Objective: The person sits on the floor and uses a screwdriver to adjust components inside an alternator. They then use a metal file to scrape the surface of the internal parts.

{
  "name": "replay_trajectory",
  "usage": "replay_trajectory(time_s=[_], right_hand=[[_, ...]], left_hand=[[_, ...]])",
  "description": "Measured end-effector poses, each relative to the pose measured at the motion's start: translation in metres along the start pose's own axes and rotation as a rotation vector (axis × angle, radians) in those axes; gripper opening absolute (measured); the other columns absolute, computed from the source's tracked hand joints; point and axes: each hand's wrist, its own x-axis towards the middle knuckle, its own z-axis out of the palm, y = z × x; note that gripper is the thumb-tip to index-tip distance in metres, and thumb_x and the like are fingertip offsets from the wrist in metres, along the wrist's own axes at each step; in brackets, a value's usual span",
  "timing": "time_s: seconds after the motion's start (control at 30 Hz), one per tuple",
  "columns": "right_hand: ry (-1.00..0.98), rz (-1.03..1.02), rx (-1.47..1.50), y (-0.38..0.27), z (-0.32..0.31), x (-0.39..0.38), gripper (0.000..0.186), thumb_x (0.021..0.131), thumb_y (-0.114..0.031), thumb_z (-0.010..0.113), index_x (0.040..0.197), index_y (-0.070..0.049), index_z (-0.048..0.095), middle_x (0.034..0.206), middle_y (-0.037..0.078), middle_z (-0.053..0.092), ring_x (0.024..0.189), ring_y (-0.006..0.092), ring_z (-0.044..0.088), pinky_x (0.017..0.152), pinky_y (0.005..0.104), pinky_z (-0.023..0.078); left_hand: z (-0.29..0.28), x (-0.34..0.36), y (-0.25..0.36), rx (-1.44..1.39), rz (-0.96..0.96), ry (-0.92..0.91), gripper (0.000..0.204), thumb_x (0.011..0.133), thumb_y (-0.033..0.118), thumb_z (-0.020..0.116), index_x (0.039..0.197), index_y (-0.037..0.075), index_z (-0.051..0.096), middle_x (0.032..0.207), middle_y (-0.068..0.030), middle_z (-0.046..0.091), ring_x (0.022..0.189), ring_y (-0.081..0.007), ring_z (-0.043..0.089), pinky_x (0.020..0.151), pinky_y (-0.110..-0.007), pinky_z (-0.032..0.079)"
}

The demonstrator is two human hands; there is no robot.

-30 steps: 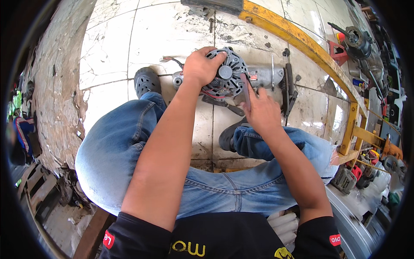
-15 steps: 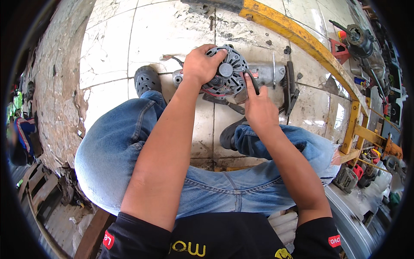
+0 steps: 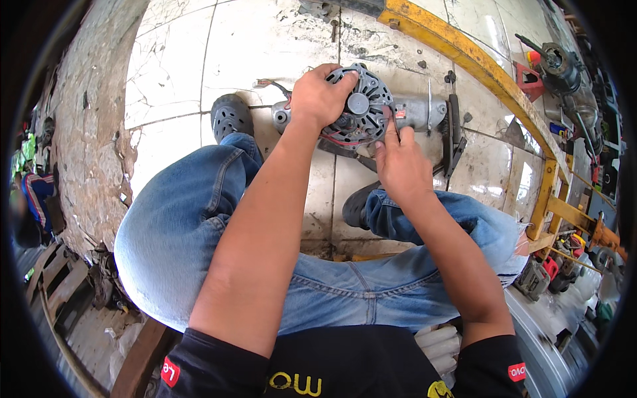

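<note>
The person sits bent forward with knees apart, and between them and a little beyond, over the pale tiled floor (image 3: 166, 66), is a round grey slotted housing (image 3: 358, 103), its face turned up with a smooth cap at the centre. I can't tell whether it rests on the floor or on what lies beneath. The left hand (image 3: 317, 96) is closed around its upper left rim, thumb across the face and fingers curled over the edge. The right hand (image 3: 403, 166) is at the opposite side, index finger stretched up against the right rim, thumb bent in below. Something narrow and dark shows by that fingertip, but I can't make out whether the fingers grip it or how tightly they close. A grey metal cylinder (image 3: 417, 114) lies just behind the housing, reaching out to the right, near a long dark tool (image 3: 454, 119). A yellow frame (image 3: 458, 50) slants past beyond.
</note>
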Motion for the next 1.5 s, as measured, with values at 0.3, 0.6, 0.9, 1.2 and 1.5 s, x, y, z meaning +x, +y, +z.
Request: replay_trajectory(time_s=[0.3, 0.6, 0.9, 1.2, 1.5], right_hand=[[0.029, 0.002, 0.022, 0.001, -0.006, 0.001, 0.060, 0.099, -0.024, 0.057, 0.154, -0.006, 0.041, 0.109, 0.014, 0.054, 0.097, 0.0342, 0.065, 0.077, 0.0482, 0.057], [0.115, -0.075, 0.420, 0.038, -0.028, 0.003, 0.042, 0.095, -0.018, 0.059, 0.135, -0.003, 0.063, 0.099, 0.016, 0.065, 0.086, 0.0339, 0.069, 0.078, 0.0424, 0.055], [0.138, 0.042, 0.740, 0.037, -0.033, 0.009, 0.031, 0.091, -0.007, 0.060, 0.121, -0.006, 0.063, 0.105, 0.022, 0.070, 0.093, 0.0333, 0.071, 0.081, 0.0372, 0.054], [0.229, -0.217, 0.621, 0.039, -0.008, 0.022, 0.046, 0.086, 0.003, 0.059, 0.131, -0.009, 0.063, 0.115, 0.016, 0.064, 0.094, 0.0363, 0.067, 0.081, 0.0405, 0.055], [0.175, -0.294, 0.479, 0.054, -0.021, 0.046, 0.055, 0.083, 0.005, 0.058, 0.135, -0.012, 0.063, 0.108, 0.014, 0.061, 0.089, 0.0323, 0.065, 0.078, 0.0385, 0.054]], left_hand=[[0.004, 0.000, -0.002, -0.008, -0.002, 0.037, 0.063, 0.086, 0.053, 0.069, 0.126, 0.006, 0.071, 0.119, -0.0219, 0.072, 0.113, -0.0352, 0.069, 0.100, -0.040, 0.052], [0.004, -0.011, 0.003, -0.038, -0.074, 0.068, 0.058, 0.089, 0.050, 0.067, 0.127, 0.006, 0.070, 0.122, -0.0222, 0.071, 0.116, -0.0363, 0.067, 0.102, -0.042, 0.050], [-0.002, -0.007, 0.003, 0.085, -0.031, 0.051, 0.056, 0.090, 0.044, 0.062, 0.128, 0.002, 0.066, 0.123, -0.0216, 0.070, 0.116, -0.0366, 0.066, 0.102, -0.043, 0.050], [-0.005, -0.009, 0.000, 0.092, -0.155, 0.021, 0.055, 0.086, 0.039, 0.057, 0.128, 0.004, 0.062, 0.131, -0.0218, 0.062, 0.121, -0.0393, 0.059, 0.105, -0.046, 0.047], [0.022, -0.007, -0.031, -0.149, 0.160, 0.128, 0.046, 0.087, 0.025, 0.049, 0.127, 0.010, 0.065, 0.137, -0.0215, 0.058, 0.133, -0.0420, 0.048, 0.113, -0.048, 0.040]])
